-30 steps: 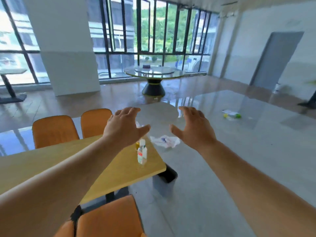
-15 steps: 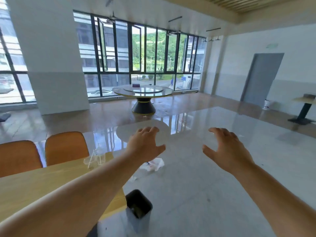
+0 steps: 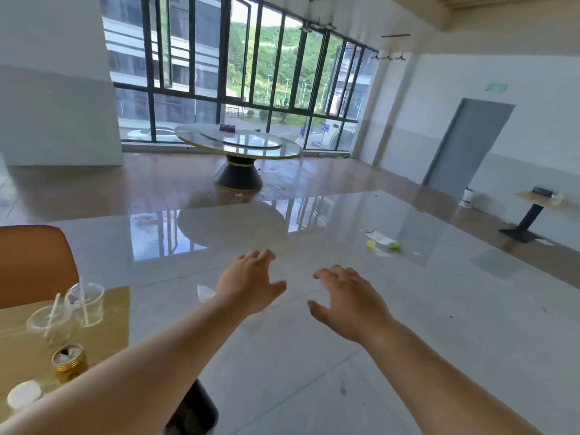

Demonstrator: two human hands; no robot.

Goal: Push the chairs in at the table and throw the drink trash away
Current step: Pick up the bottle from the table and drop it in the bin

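My left hand (image 3: 248, 285) and my right hand (image 3: 348, 301) are both stretched out in front of me over the grey floor, fingers spread, holding nothing. At the lower left is the corner of a yellow wooden table (image 3: 116, 321). On it stand two clear plastic cups with straws (image 3: 86, 304), a gold drink can (image 3: 67, 362) and a white bottle cap (image 3: 23, 394). An orange chair (image 3: 34, 265) stands behind the table at the left edge. A black trash bin (image 3: 194, 412) sits on the floor under my left forearm, partly hidden.
A round glass-topped table (image 3: 238, 142) on a black pedestal stands by the windows. Litter with a green cap (image 3: 384, 243) lies on the floor to the right. A small side table (image 3: 539, 199) and a grey door (image 3: 467, 146) are at the far right.
The view has swung right and closer to the table's end. The cups and can now appear at the lower left; one orange chair has left the view. Both hands stay open.
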